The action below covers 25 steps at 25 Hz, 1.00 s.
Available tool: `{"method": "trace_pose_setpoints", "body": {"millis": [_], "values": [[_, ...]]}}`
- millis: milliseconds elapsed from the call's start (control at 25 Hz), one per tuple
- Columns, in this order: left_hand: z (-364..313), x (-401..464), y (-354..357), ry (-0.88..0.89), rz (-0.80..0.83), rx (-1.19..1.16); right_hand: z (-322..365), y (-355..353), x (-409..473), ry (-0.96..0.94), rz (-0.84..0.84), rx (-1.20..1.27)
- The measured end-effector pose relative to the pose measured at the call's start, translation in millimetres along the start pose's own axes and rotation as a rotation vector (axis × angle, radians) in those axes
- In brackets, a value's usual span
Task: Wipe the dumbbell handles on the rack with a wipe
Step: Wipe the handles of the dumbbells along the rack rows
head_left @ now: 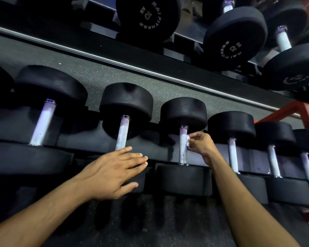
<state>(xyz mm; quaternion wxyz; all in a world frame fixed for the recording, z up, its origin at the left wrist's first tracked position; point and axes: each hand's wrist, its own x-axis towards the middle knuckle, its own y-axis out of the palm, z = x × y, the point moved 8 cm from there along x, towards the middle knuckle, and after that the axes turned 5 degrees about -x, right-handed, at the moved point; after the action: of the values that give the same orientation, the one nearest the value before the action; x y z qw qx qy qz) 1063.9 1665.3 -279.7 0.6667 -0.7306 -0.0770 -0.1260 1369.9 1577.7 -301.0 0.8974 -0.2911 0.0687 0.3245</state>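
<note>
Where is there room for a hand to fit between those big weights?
Above the lower row, the speckled grey strip under the rail is bare. Each handle, like the one beside the left hand, has gaps alongside. The right hand with the wipe fills one; further right, the dumbbells crowd.

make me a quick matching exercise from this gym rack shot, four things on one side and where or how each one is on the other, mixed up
Things:
1. left hand
2. right hand
3. wipe
4. 10 kg dumbbell

States:
A. pinched against a knurled handle
B. on the upper shelf
C. flat on a dumbbell's near head
D. holding a white scrap

Pairs: 1-C, 2-D, 3-A, 4-B
</note>
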Motion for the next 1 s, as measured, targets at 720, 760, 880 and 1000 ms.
{"method": "trace_pose_setpoints", "body": {"millis": [720, 760, 880, 1000], "values": [[0.8, 0.8, -2.3, -0.012, -0.022, -0.024, 11.8, 0.3, 6.1, -0.063, -0.090, 0.100], [0.5, 0.7, -2.9, -0.014, -0.023, -0.020, 9.9, 1.4, 5.0, -0.045, -0.070, 0.103], [1.0, -1.5, -3.6, -0.029, -0.035, -0.010, -3.3, 3.4, -1.5, 0.033, 0.061, 0.046], [3.8, -4.2, -3.2, -0.074, -0.050, -0.036, -24.0, 2.0, -17.6, 0.107, 0.259, -0.122]]}}
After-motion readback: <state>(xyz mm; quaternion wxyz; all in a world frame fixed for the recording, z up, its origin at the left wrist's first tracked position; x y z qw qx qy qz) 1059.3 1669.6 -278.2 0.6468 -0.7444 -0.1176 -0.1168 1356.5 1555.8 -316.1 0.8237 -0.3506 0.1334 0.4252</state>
